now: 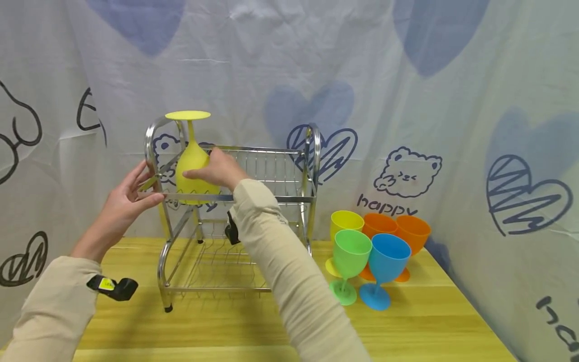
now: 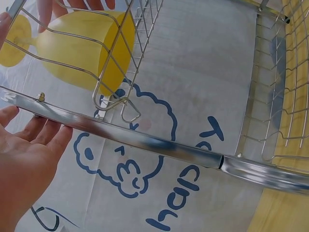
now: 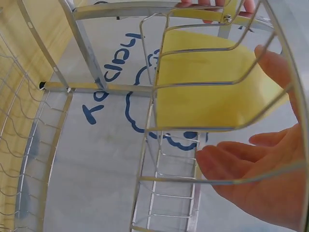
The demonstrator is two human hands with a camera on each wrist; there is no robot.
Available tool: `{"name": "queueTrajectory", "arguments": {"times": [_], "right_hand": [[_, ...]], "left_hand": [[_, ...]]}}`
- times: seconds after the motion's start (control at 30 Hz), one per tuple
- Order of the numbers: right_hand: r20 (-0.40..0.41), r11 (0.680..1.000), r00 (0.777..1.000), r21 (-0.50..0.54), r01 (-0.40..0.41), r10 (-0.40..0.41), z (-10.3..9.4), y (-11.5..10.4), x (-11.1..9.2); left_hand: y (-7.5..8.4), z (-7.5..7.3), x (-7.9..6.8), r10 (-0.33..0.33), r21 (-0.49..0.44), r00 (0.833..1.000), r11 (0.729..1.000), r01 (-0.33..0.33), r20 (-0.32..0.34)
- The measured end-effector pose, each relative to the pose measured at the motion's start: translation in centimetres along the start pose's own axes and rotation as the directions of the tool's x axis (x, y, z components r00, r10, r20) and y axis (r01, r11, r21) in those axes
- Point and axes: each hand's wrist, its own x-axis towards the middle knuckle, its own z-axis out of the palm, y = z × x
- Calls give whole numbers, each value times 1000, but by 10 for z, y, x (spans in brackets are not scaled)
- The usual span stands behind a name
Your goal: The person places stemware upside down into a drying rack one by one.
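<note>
Two hands at the steel dish rack: right hand curls round the upturned yellow goblet on the upper tier, left hand lies fingers straight against the front rail. Wooden table below, printed cloth backdrop behind, five more coloured goblets stand well right of the rack
</note>
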Motion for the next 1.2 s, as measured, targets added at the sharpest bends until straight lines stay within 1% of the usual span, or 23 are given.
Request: {"name": "queueTrajectory", "arguments": {"times": [0.13, 0.23, 0.37, 0.53, 0.67, 0.77, 0.9, 1.0, 1.07, 1.2], "right_hand": [[29, 999, 1000, -39, -5, 6, -6, -1, -5], [26, 998, 1000, -69, 13, -11, -12, -1, -12], [17, 987, 998, -145, 70, -68, -21, 0, -25], [2, 961, 988, -235, 149, -153, -29, 2, -39], [-23, 943, 972, -250, 220, -233, -37, 2, -50], [-48, 940, 960, -219, 260, -276, -45, 0, -61], [-86, 932, 933, -132, 337, -350, -58, 4, -80], [-124, 909, 901, -89, 408, -416, -70, 15, -96], [-158, 895, 881, -91, 436, -445, -78, 24, -106], [-226, 866, 836, -136, 482, -501, -93, 48, -121]], "left_hand": [[-1, 0, 0, -2, 37, 1000, 999, 2, -5], [-3, 0, -1, 0, 44, 1000, 999, 1, -8], [-5, 2, -1, 4, 44, 1000, 999, -3, -26], [-7, 3, -3, 24, 58, 998, 998, -21, -56], [-7, 6, -5, 9, 73, 998, 997, -4, -69], [-6, 8, -9, -19, 82, 997, 996, 26, -81], [-4, 13, -14, -40, 78, 991, 996, 50, -124], [-3, 18, -20, -41, 75, 985, 996, 54, -167], [-2, 21, -24, -24, 81, 980, 996, 41, -197], [1, 29, -35, 17, 101, 968, 995, 8, -252]]}}
